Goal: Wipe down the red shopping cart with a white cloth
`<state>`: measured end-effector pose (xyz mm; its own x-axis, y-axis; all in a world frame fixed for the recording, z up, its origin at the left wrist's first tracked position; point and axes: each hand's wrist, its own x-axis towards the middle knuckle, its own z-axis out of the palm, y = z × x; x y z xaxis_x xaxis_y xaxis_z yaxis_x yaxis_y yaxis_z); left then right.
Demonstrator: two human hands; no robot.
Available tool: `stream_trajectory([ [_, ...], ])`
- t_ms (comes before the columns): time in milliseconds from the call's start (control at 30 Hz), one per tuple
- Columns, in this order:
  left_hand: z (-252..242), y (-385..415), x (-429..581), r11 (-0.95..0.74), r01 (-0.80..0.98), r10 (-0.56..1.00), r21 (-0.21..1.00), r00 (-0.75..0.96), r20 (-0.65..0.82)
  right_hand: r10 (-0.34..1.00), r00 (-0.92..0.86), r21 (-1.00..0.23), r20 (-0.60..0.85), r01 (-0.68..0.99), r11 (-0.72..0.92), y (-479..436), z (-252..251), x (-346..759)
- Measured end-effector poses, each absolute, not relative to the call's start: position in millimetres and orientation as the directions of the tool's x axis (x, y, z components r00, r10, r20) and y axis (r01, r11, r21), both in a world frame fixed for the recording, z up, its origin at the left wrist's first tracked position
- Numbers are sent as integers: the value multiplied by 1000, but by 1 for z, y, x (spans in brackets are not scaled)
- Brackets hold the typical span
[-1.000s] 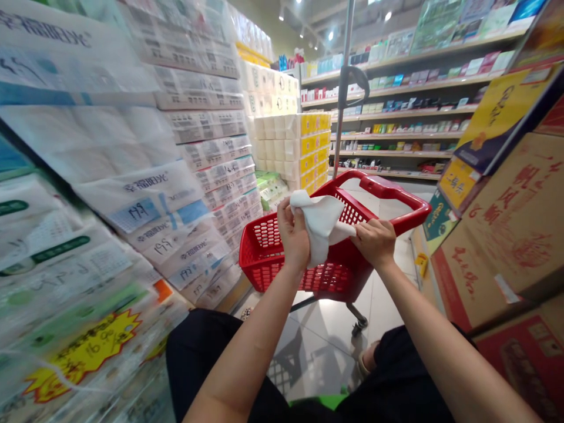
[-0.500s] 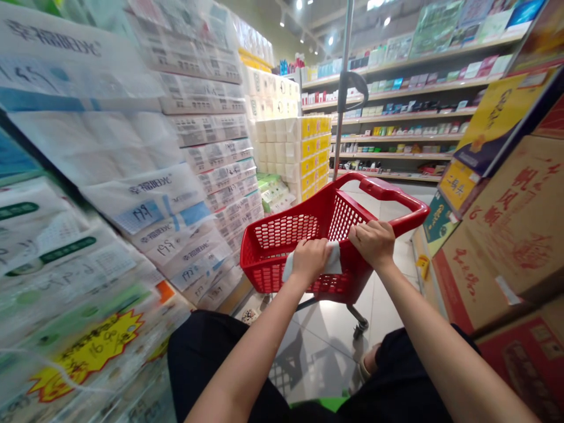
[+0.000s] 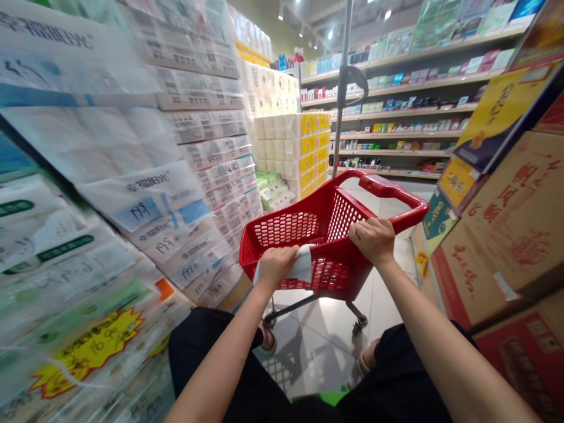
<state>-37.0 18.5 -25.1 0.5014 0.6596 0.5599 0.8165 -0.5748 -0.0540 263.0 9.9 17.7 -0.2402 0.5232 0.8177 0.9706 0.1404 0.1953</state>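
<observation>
A red plastic shopping cart (image 3: 341, 264) with perforated basket walls stands in front of me, its handle (image 3: 392, 188) toward the right. My left hand (image 3: 277, 267) is closed over a pale cloth (image 3: 302, 265), pressing it on the upper rim of the near basket wall; part of the cloth hangs down outside. Farther right, my right hand (image 3: 373, 239) grips the same rim, near the handle end. A metal pole (image 3: 342, 88) with a dark loop rises behind the basket. The part of the basket floor behind the near wall is hidden.
Stacked tissue packs (image 3: 167, 217) line the left side. Cardboard cartons (image 3: 515, 217) are piled on the right. Shelves of small boxed goods (image 3: 409, 107) stand at the back. Caster wheels (image 3: 359, 324) rest on the tiled floor (image 3: 304, 352) between my knees.
My left hand has slid left along the rim with the cloth, toward the basket's left end. My right hand keeps its place and the cart has hardly moved.
</observation>
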Motion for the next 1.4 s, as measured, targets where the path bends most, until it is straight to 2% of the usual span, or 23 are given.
stream_trajectory([
  [200,-28,18,-44,-528,846,684,-74,476,553,524,-170,144,835,985,90,12,15,257],
  [433,-3,18,58,-604,797,667,10,498,554,522,-195,175,830,981,87,12,17,250],
  [567,3,19,89,-648,762,633,6,534,560,525,-238,205,817,971,121,12,19,255],
  [833,-18,17,-2,-608,785,651,-115,577,493,548,-264,224,794,964,139,15,21,275],
  [1033,-21,13,-36,-531,841,714,-102,509,481,612,-232,185,756,973,140,9,27,258],
  [1200,-23,16,-25,-498,862,729,-93,475,493,651,-359,150,668,923,356,1,10,213],
  [1300,-24,16,-21,-491,865,729,-104,473,495,660,-323,71,679,923,379,1,-3,200],
  [1400,-25,13,-27,-523,843,708,-127,513,486,667,-302,42,681,926,376,3,-9,203],
])
